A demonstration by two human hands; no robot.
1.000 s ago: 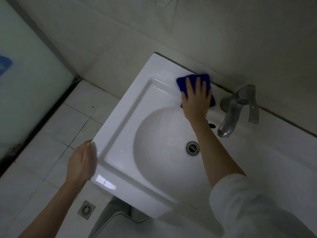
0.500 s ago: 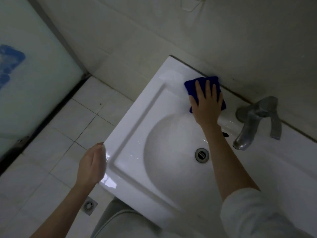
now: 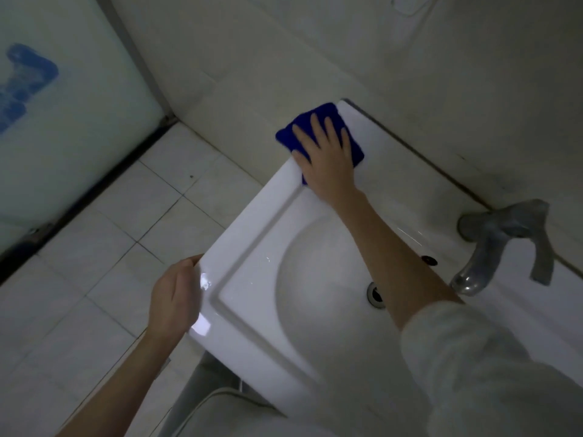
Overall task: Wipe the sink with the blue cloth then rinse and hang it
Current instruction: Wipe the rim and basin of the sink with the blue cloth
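The white sink (image 3: 252, 257) fills the lower right of the head view. A folded blue cloth (image 3: 328, 116) lies on the sink's far left corner, partly overhanging the left edge. My right hand (image 3: 325, 156) presses flat on the cloth with straight, spread fingers. My left hand (image 3: 175, 298) grips the sink's near left rim, its fingers curled over the edge. A grey metal faucet (image 3: 492, 244) stands at the back right, and the drain (image 3: 375, 294) shows partly behind my right forearm.
A tiled wall runs behind the sink. White floor tiles (image 3: 126, 241) spread to the left. A frosted glass panel (image 3: 63, 121) with a blue shape on it stands at far left. The pedestal (image 3: 214, 402) shows below the sink.
My right hand slid the cloth leftward along the back rim, from near the faucet to the far left corner. My left hand stayed on the rim. The camera shifted.
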